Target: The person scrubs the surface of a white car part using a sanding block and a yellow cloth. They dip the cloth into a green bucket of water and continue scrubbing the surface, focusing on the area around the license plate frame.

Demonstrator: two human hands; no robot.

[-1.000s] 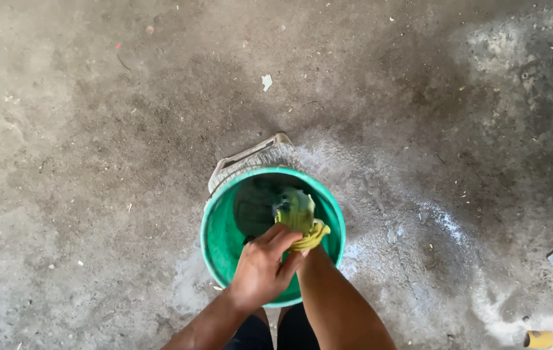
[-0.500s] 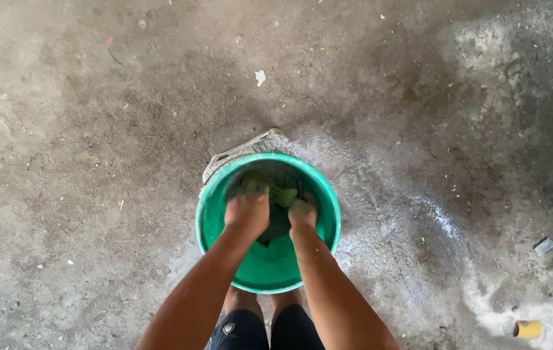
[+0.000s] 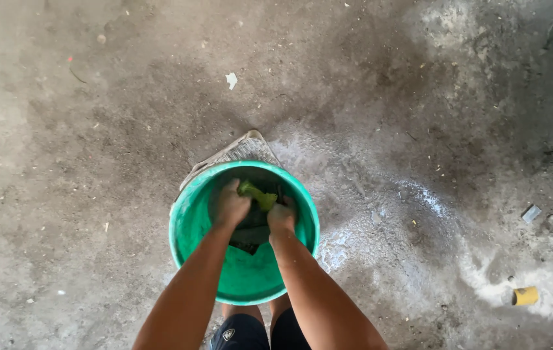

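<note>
Both hands are down inside a green bucket (image 3: pixel 193 233) that stands on a rough concrete floor (image 3: pixel 82 162). The left hand (image 3: pixel 231 205) is closed in a fist around one end of a green cloth (image 3: pixel 257 194), and the right hand (image 3: pixel 281 217) is closed around the other end, so the cloth runs as a short twisted rope between them, held above the dark water (image 3: pixel 250 236) at the bottom. The cloth is inside the bucket's rim, towards its far side.

This looks like wringing, and to wring well the two fists should turn in opposite directions with the cloth kept taut and low over the water, so that what runs out drops back into the bucket and not onto the floor. Gripping close to the middle would, I judge, squeeze harder than holding the loose ends. The bucket is light plastic and could tip if the forearms lean on its rim, so the pressure is best kept between the hands.

Just behind the bucket a grey woven mat or sack (image 3: pixel 234 153) lies touching its far edge. A white scrap (image 3: pixel 231 80) lies farther off, and a small yellow object (image 3: pixel 526 295) sits well apart to the right.
</note>
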